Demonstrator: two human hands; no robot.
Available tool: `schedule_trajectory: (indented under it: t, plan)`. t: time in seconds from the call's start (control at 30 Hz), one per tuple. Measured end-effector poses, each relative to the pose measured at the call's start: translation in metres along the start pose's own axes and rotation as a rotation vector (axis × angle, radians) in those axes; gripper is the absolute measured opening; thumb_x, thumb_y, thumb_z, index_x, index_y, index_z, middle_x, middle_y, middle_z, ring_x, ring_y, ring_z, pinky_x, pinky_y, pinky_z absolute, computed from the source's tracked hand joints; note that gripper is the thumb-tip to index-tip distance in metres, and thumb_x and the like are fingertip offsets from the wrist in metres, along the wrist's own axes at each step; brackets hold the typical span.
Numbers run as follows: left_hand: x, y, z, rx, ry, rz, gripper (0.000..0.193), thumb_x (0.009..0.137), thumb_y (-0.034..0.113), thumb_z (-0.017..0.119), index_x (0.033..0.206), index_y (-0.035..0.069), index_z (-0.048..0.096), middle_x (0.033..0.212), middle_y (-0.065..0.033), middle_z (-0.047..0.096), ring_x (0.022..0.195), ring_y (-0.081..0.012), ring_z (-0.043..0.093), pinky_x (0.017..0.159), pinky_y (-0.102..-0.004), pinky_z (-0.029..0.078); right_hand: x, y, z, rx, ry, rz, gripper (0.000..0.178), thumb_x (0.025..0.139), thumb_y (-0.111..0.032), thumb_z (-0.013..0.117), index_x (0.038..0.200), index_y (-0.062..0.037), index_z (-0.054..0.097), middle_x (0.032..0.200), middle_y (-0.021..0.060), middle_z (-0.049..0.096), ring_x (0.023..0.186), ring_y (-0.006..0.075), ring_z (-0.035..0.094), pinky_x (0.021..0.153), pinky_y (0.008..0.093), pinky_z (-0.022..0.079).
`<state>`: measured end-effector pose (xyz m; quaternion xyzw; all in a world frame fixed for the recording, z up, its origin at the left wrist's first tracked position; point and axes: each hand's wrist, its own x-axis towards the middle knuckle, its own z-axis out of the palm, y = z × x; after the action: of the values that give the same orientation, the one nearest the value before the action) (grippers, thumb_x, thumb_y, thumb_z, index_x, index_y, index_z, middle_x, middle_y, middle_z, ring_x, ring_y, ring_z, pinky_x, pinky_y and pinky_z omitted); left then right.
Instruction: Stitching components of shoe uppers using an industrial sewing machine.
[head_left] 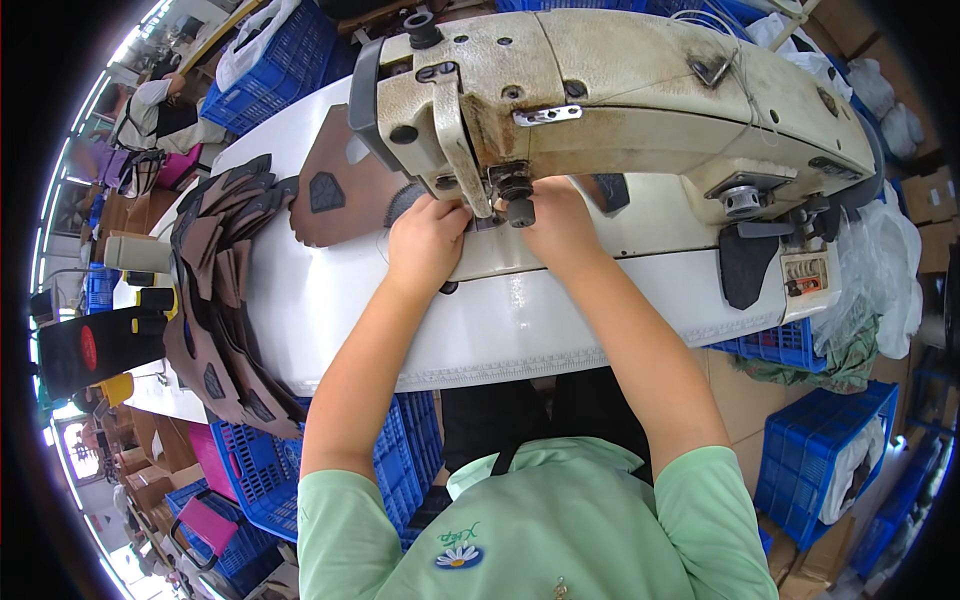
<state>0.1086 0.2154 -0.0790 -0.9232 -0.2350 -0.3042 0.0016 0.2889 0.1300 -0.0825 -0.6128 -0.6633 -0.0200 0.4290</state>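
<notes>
A large cream sewing machine (640,75) stands over the white table. My left hand (427,238) is just left of the needle area, with its fingers bent and closed on the edge of a brown leather-like piece (330,215). That piece lies flat, carries a dark patch, and runs partly behind the machine head. On the other side of the needle area is my right hand (560,228); the machine head hides its fingertips. Beyond my right hand, part of a piece with a dark patch (608,190) shows under the machine arm.
A pile of brown cut pieces (205,300) hangs over the table's left end. A black flap-shaped piece (745,268) lies on the right. Blue crates (820,460) stand around the table. Clear plastic bags (870,260) lie beyond its right end. A person (160,115) sits far left.
</notes>
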Motion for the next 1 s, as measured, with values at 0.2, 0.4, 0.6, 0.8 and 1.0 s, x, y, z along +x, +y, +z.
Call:
schedule_trajectory:
  t: [0.2,0.4,0.6,0.8,1.0]
  plan:
    - [0.000,0.001,0.001,0.005,0.007,0.002,0.012,0.074,0.007,0.069,0.084,0.011,0.074,0.090,-0.0004,0.070,0.084,-0.0224,0.066,0.068,-0.0357,0.056,-0.001,0.000,0.000,-0.005,0.013,-0.002,0.004,0.066,0.000,0.063,0.068,-0.0034,0.063,0.079,0.0088,0.063,0.085,0.0301,0.063,0.076,0.0417,0.050]
    - [0.000,0.002,-0.001,-0.010,0.009,0.008,0.012,0.074,0.006,0.068,0.083,0.011,0.074,0.090,-0.0004,0.070,0.085,-0.0223,0.066,0.068,-0.0351,0.056,-0.004,0.001,0.001,0.006,0.031,-0.009,0.006,0.066,-0.001,0.063,0.070,-0.0043,0.065,0.083,0.0076,0.066,0.088,0.0292,0.064,0.077,0.0409,0.051]
    - [0.002,0.003,0.000,-0.014,0.005,0.009,0.011,0.073,0.006,0.068,0.082,0.011,0.073,0.092,0.0000,0.070,0.086,-0.0222,0.066,0.068,-0.0351,0.056,-0.003,0.002,0.000,0.003,0.023,0.009,0.007,0.067,-0.001,0.063,0.071,-0.0054,0.066,0.085,0.0068,0.067,0.089,0.0277,0.064,0.079,0.0407,0.051]
    - [0.008,0.002,-0.002,-0.041,-0.031,-0.042,0.018,0.074,0.002,0.070,0.088,0.012,0.076,0.092,-0.0062,0.070,0.090,-0.0274,0.067,0.072,-0.0381,0.055,0.002,0.004,0.000,0.006,0.067,-0.003,0.006,0.068,-0.002,0.064,0.072,-0.0061,0.067,0.088,0.0060,0.069,0.091,0.0291,0.065,0.080,0.0406,0.052]
    - [-0.002,0.009,-0.002,0.052,-0.120,-0.171,0.007,0.076,0.016,0.065,0.081,0.012,0.070,0.085,-0.0081,0.063,0.084,-0.0278,0.063,0.068,-0.0422,0.053,-0.005,0.000,0.004,-0.063,-0.075,0.157,0.011,0.075,-0.002,0.060,0.081,0.0030,0.067,0.091,0.0207,0.067,0.092,0.0375,0.064,0.083,0.0481,0.050]
